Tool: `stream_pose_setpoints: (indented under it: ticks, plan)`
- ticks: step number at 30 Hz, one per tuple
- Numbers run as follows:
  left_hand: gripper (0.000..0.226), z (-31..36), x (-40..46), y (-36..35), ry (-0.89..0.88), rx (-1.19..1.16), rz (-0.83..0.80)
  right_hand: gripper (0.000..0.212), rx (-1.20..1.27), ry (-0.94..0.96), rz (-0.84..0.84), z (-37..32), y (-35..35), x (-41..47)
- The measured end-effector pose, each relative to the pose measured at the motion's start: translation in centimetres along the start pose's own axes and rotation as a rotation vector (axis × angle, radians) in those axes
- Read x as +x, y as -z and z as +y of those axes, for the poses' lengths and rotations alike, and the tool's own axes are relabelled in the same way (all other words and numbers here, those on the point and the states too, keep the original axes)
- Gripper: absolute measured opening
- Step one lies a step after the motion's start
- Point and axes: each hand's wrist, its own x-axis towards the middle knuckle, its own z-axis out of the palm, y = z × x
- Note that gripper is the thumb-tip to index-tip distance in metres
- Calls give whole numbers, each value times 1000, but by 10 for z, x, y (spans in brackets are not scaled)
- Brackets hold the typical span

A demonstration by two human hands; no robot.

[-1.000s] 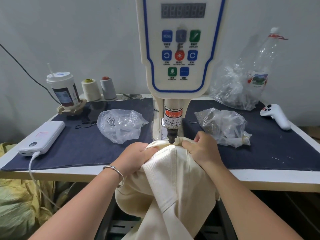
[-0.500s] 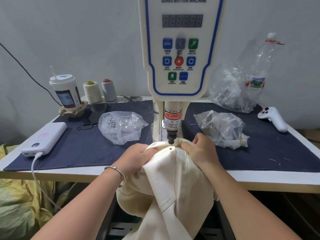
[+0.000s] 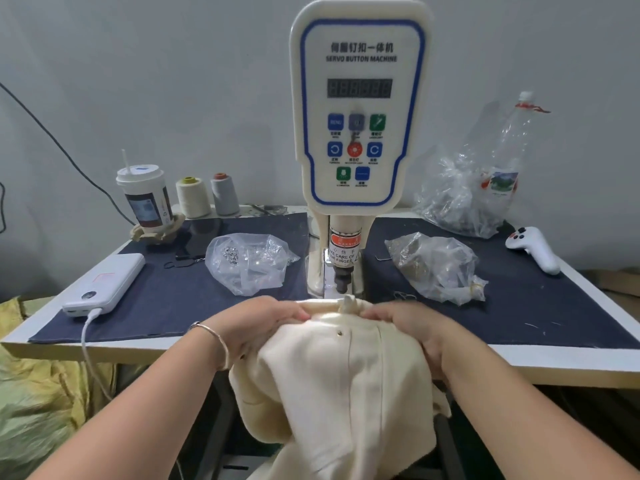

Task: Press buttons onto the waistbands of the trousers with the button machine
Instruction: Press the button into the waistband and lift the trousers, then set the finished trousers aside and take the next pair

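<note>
Now both hands hold the cream trousers' waistband below the button machine's punch.

Left hand [image 3: 256, 323] and right hand [image 3: 412, 327] pinch the trousers [image 3: 339, 382] at the bench [image 3: 519, 362] edge, at 6 o'clock from the punch [image 3: 342, 278]; fingertips so near risk crushing, I judge. Button bags [image 3: 249, 261] at 10 and 2 o'clock crowd the fabric's path.

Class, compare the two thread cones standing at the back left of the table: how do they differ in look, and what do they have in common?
The left thread cone is wound with cream thread; the right thread cone holds grey thread. The left cone's top is yellow-green, the right cone's top reddish-orange. The cream one looks slightly fatter and stands nearer the drink cup; the grey one stands nearer the button machine. Both stand upright, side by side, by the wall.
</note>
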Motion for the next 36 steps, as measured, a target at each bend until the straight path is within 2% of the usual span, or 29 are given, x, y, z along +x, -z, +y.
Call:
stream_pose_setpoints:
  ticks: [3, 7, 9, 11, 14, 16, 19, 22, 24, 26, 28, 29, 30, 32, 33, 34, 36]
  plan:
    - [43, 0, -17, 0, -12, -23, -141, 20, 66, -13, -189, 7, 7, -18]
    - [47, 19, -51, 6, -117, -53, -367, 34, 38, 191, -313, -3, 23, -47]
    - [43, 33, -73, 12, -219, 11, -459, 41, -43, 312, -360, -12, 32, -66]
    - [45, 45, -96, 17, -313, 78, -575, 30, -99, 440, -395, -24, 38, -89]
    - [46, 62, -128, 18, -334, 323, -702, 25, -83, 603, -496, -36, 46, -127]
    - [49, 67, -145, 14, -283, 528, -689, 23, -98, 715, -499, -41, 51, -150]
    - [63, 58, -160, 6, -177, 898, -487, 21, -130, 861, -398, -49, 67, -180]
    - [40, 39, -166, 0, -127, 1075, -333, 21, -209, 896, -330, -52, 94, -204]
    - [30, 38, -176, 1, -132, 1110, -224, 26, -310, 836, -290, -51, 112, -217]
    - [18, 48, -189, 8, -240, 976, -131, 43, -450, 718, -213, -49, 124, -228]
    - [17, 68, -206, 11, -417, 666, -41, 69, -655, 585, -89, -45, 121, -238]
    - [21, 79, -215, 10, -491, 480, 1, 76, -819, 523, -14, -41, 112, -242]
    - [21, 90, -225, 6, -556, 316, -23, 76, -1015, 453, 57, -36, 102, -243]
    - [13, 108, -243, -3, -675, 116, -226, 58, -1279, 373, 222, -24, 81, -243]
    - [9, 116, -251, -7, -717, 77, -345, 46, -1283, 396, 293, -22, 75, -242]
    - [15, 121, -257, -9, -736, 62, -469, 36, -1217, 436, 361, -23, 73, -244]
    - [30, 122, -261, -8, -644, 98, -718, 18, -985, 540, 514, -31, 84, -255]
